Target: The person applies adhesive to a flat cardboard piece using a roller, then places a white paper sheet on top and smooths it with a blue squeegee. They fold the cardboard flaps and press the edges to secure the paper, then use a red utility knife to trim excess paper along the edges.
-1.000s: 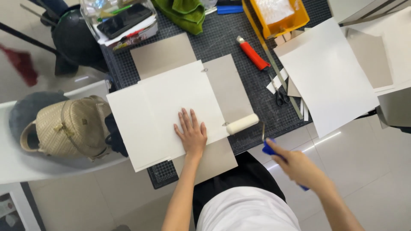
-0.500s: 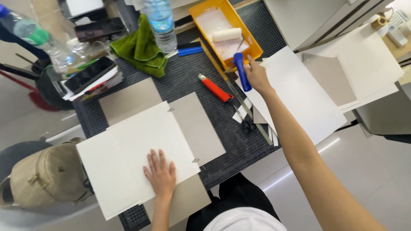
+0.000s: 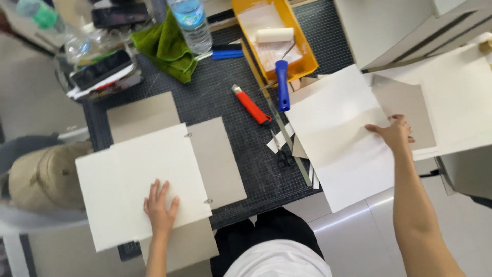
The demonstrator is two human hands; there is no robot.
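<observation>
One hand left roller.

Left hand flat on sheet, lower left of frame. Board just right of sheet. Cutter at centre, tray above it. Right hand on paper stack, right of frame.

Open strip of dark cutting mat between the grey boards at left and the red utility knife. Blocked further right by scissors, metal ruler and blue roller handle. Crowded at far edge: yellow tray, water bottle, green cloth.
</observation>
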